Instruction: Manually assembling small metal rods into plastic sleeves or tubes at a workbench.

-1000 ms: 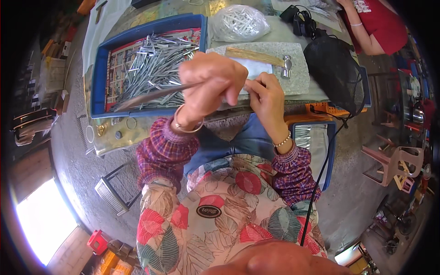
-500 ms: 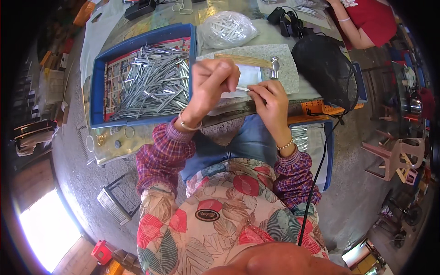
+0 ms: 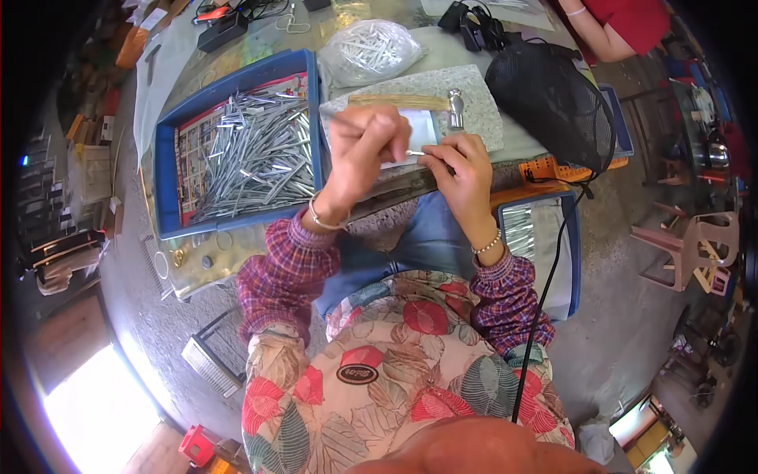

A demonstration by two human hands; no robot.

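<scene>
My left hand (image 3: pixel 359 154) is closed above the front edge of the table, and a thin grey metal rod (image 3: pixel 339 119) sticks out of it toward the tray. Beside it, my right hand (image 3: pixel 459 167) pinches a slim silvery metal piece (image 3: pixel 415 152) between thumb and fingers. The two lie nearly in line; I cannot tell whether they are one length. Behind my hands a hammer (image 3: pixel 455 110) with a wooden handle rests on a speckled stone slab (image 3: pixel 483 99), next to a small white sheet (image 3: pixel 421 126).
On the left stands a blue tray (image 3: pixel 162 186) heaped with metal strips (image 3: pixel 257 158). A clear bag of pieces (image 3: pixel 371 51) lies behind the slab, a black mesh bag (image 3: pixel 545 110) to the right. Another blue tray (image 3: pixel 575 261) sits low right. A person in red (image 3: pixel 624 28) is at far right.
The view has shifted slightly. My hands stay close together at the slab's front edge, and the rod beyond my left fist now shows more plainly.
</scene>
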